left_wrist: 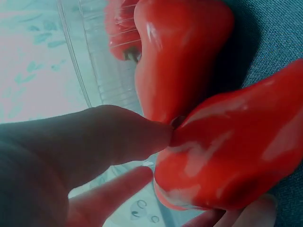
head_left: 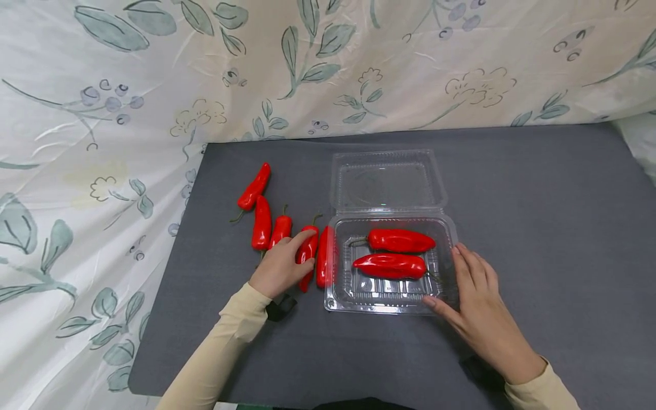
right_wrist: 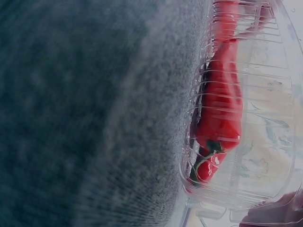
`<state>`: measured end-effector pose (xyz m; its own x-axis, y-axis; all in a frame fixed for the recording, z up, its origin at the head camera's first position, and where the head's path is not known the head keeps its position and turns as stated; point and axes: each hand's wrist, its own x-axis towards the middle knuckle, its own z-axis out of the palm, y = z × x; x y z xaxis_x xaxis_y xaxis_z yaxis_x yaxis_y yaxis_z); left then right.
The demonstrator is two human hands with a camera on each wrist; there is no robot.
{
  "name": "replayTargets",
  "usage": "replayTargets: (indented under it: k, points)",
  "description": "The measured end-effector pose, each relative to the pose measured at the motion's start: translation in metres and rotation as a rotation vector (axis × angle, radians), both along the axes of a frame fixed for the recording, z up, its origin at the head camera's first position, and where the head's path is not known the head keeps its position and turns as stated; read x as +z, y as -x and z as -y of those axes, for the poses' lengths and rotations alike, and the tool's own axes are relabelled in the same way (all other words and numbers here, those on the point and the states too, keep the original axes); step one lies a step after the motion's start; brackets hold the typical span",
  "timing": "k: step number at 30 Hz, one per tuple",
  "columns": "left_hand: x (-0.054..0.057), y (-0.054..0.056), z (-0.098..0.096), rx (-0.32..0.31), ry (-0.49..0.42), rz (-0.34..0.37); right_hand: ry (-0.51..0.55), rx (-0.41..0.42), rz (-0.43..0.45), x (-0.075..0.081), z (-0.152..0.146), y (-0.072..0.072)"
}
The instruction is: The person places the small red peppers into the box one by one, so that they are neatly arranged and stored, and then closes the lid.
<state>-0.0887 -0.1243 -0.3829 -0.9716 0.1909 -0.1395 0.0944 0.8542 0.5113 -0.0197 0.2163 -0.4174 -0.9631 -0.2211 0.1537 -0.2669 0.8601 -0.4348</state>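
Grips 1 red pepper [head_left: 309, 249] in the left hand [head_left: 281, 265], with thumb and fingers on opposite sides, just left of the clear container [head_left: 381, 308]; cannot tell whether lifted off the desk [head_left: 553, 228]. Has 1 neighbouring pepper [head_left: 322, 262] close on its right, partly seen through the container's left rim, and 3 loose peppers [head_left: 262, 223] to the left. Shows 2 packed peppers [head_left: 402, 241] inside, with the lid [head_left: 386, 185] folded back. Touches the container's right side with the right hand [head_left: 482, 307], fingers extended, clasping nothing.

Could slip from the left fingers, given such glossy skin. Might catch the left rim or nudge the neighbouring pepper if carried too low; may shove the light container sideways on contact.

Must clear the raised left wall. Offers most inner room toward the near wall, and wide free desk beyond the right hand; narrows leftward, toward the desk's edge and patterned cloth [head_left: 61, 182].
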Motion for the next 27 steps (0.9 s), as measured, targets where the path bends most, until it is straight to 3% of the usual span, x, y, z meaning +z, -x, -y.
replayTargets:
  k: [16,22,27]
  points:
    - [-0.007,-0.008,-0.004,0.062,0.049,-0.049,-0.018,-0.016,0.023,-0.001,0.002,-0.001]
    - [-0.01,-0.011,-0.001,0.08,0.01,-0.093,-0.017,-0.024,0.022,-0.002,0.003,-0.001]
    - [-0.003,-0.014,0.006,0.093,-0.035,-0.136,-0.02,-0.024,0.018,-0.001,0.003,-0.001]
